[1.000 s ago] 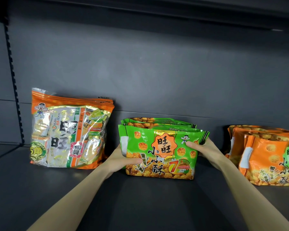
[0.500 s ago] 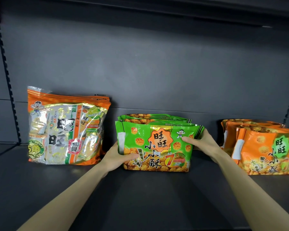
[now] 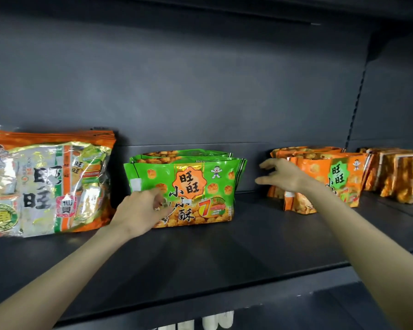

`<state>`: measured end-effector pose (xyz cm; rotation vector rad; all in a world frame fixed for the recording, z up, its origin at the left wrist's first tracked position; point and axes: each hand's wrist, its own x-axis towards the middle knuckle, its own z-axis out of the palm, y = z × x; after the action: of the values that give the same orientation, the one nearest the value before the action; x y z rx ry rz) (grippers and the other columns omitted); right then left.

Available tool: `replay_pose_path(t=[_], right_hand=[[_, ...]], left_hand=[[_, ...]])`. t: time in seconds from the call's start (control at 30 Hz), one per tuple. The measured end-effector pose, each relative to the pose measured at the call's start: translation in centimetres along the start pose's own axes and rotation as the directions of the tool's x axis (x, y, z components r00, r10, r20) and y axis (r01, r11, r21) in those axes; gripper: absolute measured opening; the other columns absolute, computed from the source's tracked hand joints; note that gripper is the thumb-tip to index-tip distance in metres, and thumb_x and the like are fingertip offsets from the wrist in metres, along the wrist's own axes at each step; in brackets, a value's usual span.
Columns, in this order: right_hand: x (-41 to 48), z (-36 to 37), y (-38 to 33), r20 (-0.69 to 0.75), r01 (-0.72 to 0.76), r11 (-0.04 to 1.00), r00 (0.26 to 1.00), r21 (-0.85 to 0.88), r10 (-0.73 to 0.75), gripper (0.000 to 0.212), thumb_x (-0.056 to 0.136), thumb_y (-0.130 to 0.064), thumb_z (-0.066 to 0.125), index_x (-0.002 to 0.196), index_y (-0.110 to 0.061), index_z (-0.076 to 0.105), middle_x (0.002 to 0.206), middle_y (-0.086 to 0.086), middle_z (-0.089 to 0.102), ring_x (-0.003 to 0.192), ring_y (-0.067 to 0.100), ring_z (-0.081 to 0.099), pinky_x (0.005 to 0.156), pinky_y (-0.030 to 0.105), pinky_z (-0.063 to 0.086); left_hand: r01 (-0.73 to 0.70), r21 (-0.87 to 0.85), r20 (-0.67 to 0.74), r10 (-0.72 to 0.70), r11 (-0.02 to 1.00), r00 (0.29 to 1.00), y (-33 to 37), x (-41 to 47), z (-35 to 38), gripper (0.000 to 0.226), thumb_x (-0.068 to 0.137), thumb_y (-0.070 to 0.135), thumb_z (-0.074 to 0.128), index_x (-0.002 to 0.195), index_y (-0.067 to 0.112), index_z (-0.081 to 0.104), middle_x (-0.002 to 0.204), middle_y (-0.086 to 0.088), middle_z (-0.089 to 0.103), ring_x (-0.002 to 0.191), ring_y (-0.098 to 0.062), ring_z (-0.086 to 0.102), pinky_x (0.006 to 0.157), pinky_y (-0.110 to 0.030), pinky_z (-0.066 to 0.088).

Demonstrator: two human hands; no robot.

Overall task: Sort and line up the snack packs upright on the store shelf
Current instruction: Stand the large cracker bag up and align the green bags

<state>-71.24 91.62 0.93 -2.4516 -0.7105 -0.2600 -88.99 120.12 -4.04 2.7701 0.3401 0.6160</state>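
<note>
A row of green snack packs (image 3: 200,184) stands upright in the middle of the dark shelf (image 3: 224,253). My left hand (image 3: 141,208) lies over the lower left corner of the front green pack, fingers loosely bent, not clearly gripping it. My right hand (image 3: 284,175) hovers in the gap between the green packs and the orange snack packs (image 3: 329,179) to the right, fingers spread and holding nothing. Large silver-and-orange packs (image 3: 48,184) stand upright at the far left.
Further brownish-orange packs (image 3: 396,175) stand on the neighbouring shelf section at the far right. The shelf back wall is dark grey, with a slotted upright (image 3: 358,91) at right. White items (image 3: 215,322) show below the shelf's front edge.
My right hand has let go of the green packs' right side and moved right toward the orange packs. My left hand's grip has loosened. The view has shifted right.
</note>
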Motion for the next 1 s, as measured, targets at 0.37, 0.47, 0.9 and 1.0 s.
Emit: replay_pose_path(t=[0.37, 0.47, 0.9, 1.0], right_hand=[[-1.5, -11.2, 7.6, -0.091, 0.061, 0.975, 0.992, -0.216, -0.083, 0.054, 0.081, -0.031, 0.073, 0.127, -0.008, 0.057, 0.128, 0.009, 0.06, 0.118, 0.026, 0.055, 0.093, 0.029, 0.042], [-1.2, -13.6, 11.7, -0.077, 0.068, 0.97, 0.993, -0.233, -0.088, 0.055, 0.081, -0.033, 0.072, 0.129, -0.01, 0.056, 0.13, 0.008, 0.059, 0.12, 0.025, 0.053, 0.095, 0.031, 0.041], [2.7, -16.9, 24.9, 0.019, 0.052, 0.992, 0.999, -0.116, -0.05, 0.09, 0.064, -0.054, 0.078, 0.14, -0.02, 0.042, 0.142, 0.006, 0.043, 0.132, 0.027, 0.037, 0.106, 0.044, 0.037], [3.8, -16.7, 26.6, 0.036, 0.045, 0.994, 0.998, -0.094, -0.042, 0.105, 0.053, -0.068, 0.075, 0.141, -0.024, 0.039, 0.143, 0.006, 0.041, 0.133, 0.029, 0.034, 0.107, 0.052, 0.036]], left_hand=[[-0.304, 0.044, -0.041, 0.305, 0.952, 0.951, 18.1, 5.4, 3.1, 0.048, 0.083, 0.05, 0.062, 0.12, 0.02, 0.055, 0.115, -0.002, 0.065, 0.108, -0.022, 0.06, 0.09, -0.037, 0.049], [-0.263, -0.031, -0.058, 0.261, 0.964, 0.964, 22.2, 7.0, 6.0, 0.051, 0.08, 0.051, 0.065, 0.119, 0.02, 0.055, 0.117, -0.002, 0.063, 0.107, -0.021, 0.058, 0.09, -0.035, 0.048], [0.038, -0.366, 0.068, -0.014, 0.93, 0.998, 29.6, 10.9, 13.9, 0.104, 0.066, 0.053, 0.078, 0.146, 0.018, 0.022, 0.152, -0.002, 0.03, 0.137, -0.021, 0.034, 0.108, -0.042, 0.037], [0.075, -0.466, 0.123, -0.019, 0.882, 0.992, 29.7, 11.9, 14.9, 0.105, 0.061, 0.051, 0.082, 0.143, 0.022, 0.024, 0.148, 0.001, 0.035, 0.134, -0.018, 0.037, 0.107, -0.045, 0.039]])
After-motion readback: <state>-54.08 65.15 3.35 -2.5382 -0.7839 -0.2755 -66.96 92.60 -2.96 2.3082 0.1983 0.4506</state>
